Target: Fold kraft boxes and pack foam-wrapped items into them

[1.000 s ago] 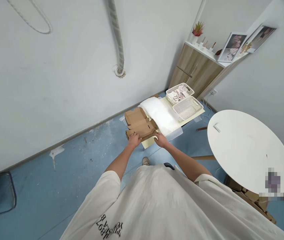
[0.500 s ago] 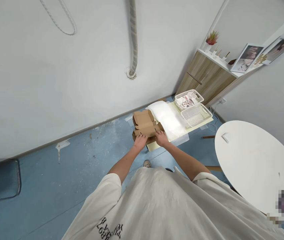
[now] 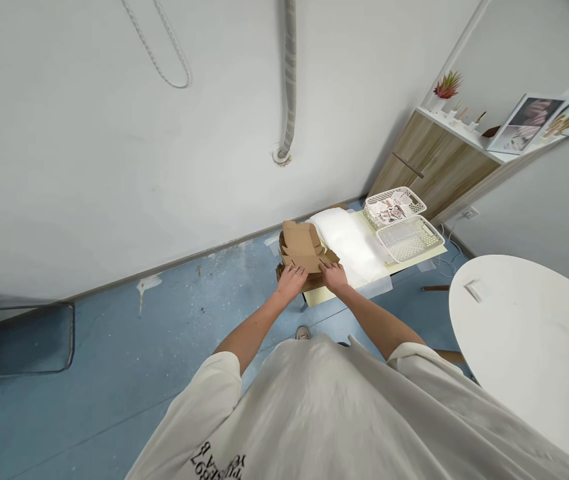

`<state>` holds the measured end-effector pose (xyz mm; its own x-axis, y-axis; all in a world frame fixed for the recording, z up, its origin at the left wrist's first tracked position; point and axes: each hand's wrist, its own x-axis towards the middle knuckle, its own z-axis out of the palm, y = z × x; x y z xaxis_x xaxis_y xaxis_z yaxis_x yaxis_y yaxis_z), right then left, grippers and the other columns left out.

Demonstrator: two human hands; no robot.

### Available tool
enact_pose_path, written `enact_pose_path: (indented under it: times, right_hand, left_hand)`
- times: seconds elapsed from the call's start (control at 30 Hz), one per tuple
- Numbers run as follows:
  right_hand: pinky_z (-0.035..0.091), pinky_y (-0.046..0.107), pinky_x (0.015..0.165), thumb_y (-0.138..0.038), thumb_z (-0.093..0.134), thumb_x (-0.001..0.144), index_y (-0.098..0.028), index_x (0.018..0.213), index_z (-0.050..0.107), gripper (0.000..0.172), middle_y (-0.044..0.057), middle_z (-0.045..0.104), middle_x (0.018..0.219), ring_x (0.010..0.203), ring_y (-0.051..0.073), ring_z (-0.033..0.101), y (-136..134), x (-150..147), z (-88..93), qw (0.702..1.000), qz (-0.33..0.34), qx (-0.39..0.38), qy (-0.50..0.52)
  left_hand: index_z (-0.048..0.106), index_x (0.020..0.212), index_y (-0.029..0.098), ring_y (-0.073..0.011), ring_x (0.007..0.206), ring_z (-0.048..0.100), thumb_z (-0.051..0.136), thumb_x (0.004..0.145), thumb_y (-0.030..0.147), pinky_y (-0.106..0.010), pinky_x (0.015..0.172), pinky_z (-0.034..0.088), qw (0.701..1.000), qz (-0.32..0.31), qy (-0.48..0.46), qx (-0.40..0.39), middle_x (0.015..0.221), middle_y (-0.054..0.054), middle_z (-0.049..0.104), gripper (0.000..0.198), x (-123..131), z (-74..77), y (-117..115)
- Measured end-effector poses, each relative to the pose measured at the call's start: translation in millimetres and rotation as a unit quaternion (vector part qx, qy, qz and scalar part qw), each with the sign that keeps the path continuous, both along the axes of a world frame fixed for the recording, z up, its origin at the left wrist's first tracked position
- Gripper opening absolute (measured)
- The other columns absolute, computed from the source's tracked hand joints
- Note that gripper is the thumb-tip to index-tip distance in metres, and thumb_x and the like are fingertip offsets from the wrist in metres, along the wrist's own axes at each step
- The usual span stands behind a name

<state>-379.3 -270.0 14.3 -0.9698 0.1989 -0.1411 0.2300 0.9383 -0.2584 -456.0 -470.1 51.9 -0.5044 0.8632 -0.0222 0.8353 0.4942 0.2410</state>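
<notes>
A brown cardboard box (image 3: pixel 302 241), partly folded with its lid flap up, lies on the left end of a low pale-yellow table (image 3: pixel 317 297). My left hand (image 3: pixel 293 280) grips its near edge on the left side. On the same edge, to the right, my right hand (image 3: pixel 333 276) has its fingers curled over the cardboard. The thumbs and the underside of the box are hidden. More brown cardboard seems to lie under the box. Just right of it is a stack of white sheet material (image 3: pixel 349 243).
Two white plastic baskets stand at the table's far end; the back basket (image 3: pixel 394 205) holds printed cards, the front basket (image 3: pixel 410 239) is see-through. A round white table (image 3: pixel 529 347) is at right, a wooden cabinet (image 3: pixel 429 153) behind, a metal-framed chair (image 3: pixel 24 340) at left.
The view has shifted, so the scene sits further right. The box's upright flap has tilted up a little, and both hands stay on its near edge.
</notes>
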Motion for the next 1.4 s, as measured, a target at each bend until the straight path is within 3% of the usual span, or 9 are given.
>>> enact_pose_path:
  times: [0.2, 0.37, 0.5, 0.63, 0.8, 0.93, 1.07, 1.23, 1.4]
  right_hand:
    - [0.027, 0.042, 0.108, -0.019, 0.043, 0.094, -0.024, 0.144, 0.053, 0.051, 0.012, 0.057, 0.142, 0.129, 0.031, 0.046, 12.5, -7.5, 20.7, 0.999, 0.026, 0.003, 0.045]
    - [0.024, 0.042, 0.112, -0.020, 0.037, 0.098, -0.020, 0.149, 0.047, 0.052, 0.013, 0.050, 0.149, 0.136, 0.031, 0.039, 30.4, -8.9, 45.3, 0.995, 0.031, 0.017, 0.095]
    - [0.022, 0.044, 0.114, -0.018, 0.038, 0.098, -0.021, 0.153, 0.041, 0.056, 0.012, 0.048, 0.150, 0.139, 0.033, 0.035, 53.0, 4.7, 66.4, 0.994, -0.021, 0.027, 0.106]
    - [0.022, 0.045, 0.113, -0.016, 0.033, 0.098, -0.022, 0.154, 0.040, 0.056, 0.012, 0.046, 0.152, 0.139, 0.032, 0.033, 86.0, 37.8, 80.9, 0.986, -0.095, 0.038, 0.130]
    - [0.023, 0.044, 0.112, -0.017, 0.030, 0.100, -0.022, 0.151, 0.044, 0.053, 0.012, 0.048, 0.150, 0.136, 0.031, 0.036, 138.4, 103.8, 92.0, 0.970, -0.184, 0.090, 0.129]
    - [0.027, 0.043, 0.107, -0.017, 0.035, 0.098, -0.021, 0.150, 0.044, 0.053, 0.013, 0.050, 0.148, 0.133, 0.031, 0.038, 181.6, 172.7, 99.8, 0.951, -0.240, 0.155, 0.122]
    - [0.029, 0.041, 0.103, -0.018, 0.038, 0.098, -0.019, 0.147, 0.047, 0.051, 0.015, 0.052, 0.146, 0.129, 0.030, 0.041, 226.2, 253.3, 102.7, 0.927, -0.293, 0.205, 0.111]
    - [0.028, 0.041, 0.100, -0.017, 0.038, 0.096, -0.019, 0.146, 0.049, 0.051, 0.016, 0.053, 0.143, 0.126, 0.030, 0.041, 282.0, 359.8, 95.7, 0.905, -0.358, 0.211, 0.095]
    - [0.027, 0.041, 0.099, -0.015, 0.034, 0.097, -0.019, 0.146, 0.048, 0.051, 0.015, 0.053, 0.143, 0.124, 0.030, 0.041, 322.1, 454.7, 85.1, 0.890, -0.408, 0.193, 0.069]
  left_hand:
    - [0.050, 0.145, 0.015, -0.0272, 0.138, 0.046, 0.036, 0.093, 0.012, -0.045, 0.116, 0.030, 0.999, 0.009, 0.014, 0.045, 0.146, -0.015, 0.053, 0.053, 5.4, 6.7, 1.5]
    - [0.038, 0.154, 0.014, -0.0275, 0.145, 0.037, 0.033, 0.097, 0.018, -0.047, 0.122, 0.022, 0.993, 0.015, 0.033, 0.109, 0.156, -0.014, 0.043, 0.057, 13.9, 23.7, 15.2]
    - [0.027, 0.159, 0.016, -0.0286, 0.150, 0.029, 0.034, 0.099, 0.025, -0.050, 0.124, 0.016, 0.991, -0.009, 0.019, 0.134, 0.160, -0.013, 0.036, 0.061, 17.9, 40.9, 42.7]
    - [0.021, 0.160, 0.016, -0.0276, 0.153, 0.021, 0.032, 0.100, 0.027, -0.050, 0.125, 0.011, 0.992, -0.059, 0.017, 0.110, 0.163, -0.010, 0.031, 0.062, 28.1, 56.9, 87.4]
    - [0.022, 0.160, 0.015, -0.0284, 0.152, 0.021, 0.032, 0.100, 0.026, -0.050, 0.125, 0.010, 0.981, -0.157, 0.020, 0.112, 0.162, -0.012, 0.031, 0.062, 60.1, 70.8, 158.9]
    - [0.022, 0.159, 0.015, -0.0291, 0.151, 0.025, 0.036, 0.099, 0.026, -0.051, 0.124, 0.014, 0.965, -0.228, 0.055, 0.116, 0.161, -0.013, 0.034, 0.063, 103.6, 76.9, 220.2]
    - [0.024, 0.159, 0.015, -0.0284, 0.149, 0.028, 0.037, 0.098, 0.026, -0.050, 0.124, 0.017, 0.946, -0.285, 0.093, 0.120, 0.160, -0.014, 0.035, 0.062, 162.9, 80.3, 284.8]
    - [0.026, 0.158, 0.017, -0.0285, 0.150, 0.027, 0.039, 0.097, 0.024, -0.051, 0.123, 0.017, 0.928, -0.339, 0.101, 0.118, 0.161, -0.013, 0.034, 0.062, 250.4, 77.6, 365.2]
    - [0.027, 0.157, 0.017, -0.0289, 0.149, 0.027, 0.039, 0.097, 0.022, -0.049, 0.123, 0.017, 0.912, -0.385, 0.090, 0.108, 0.160, -0.015, 0.034, 0.062, 333.1, 65.5, 424.7]
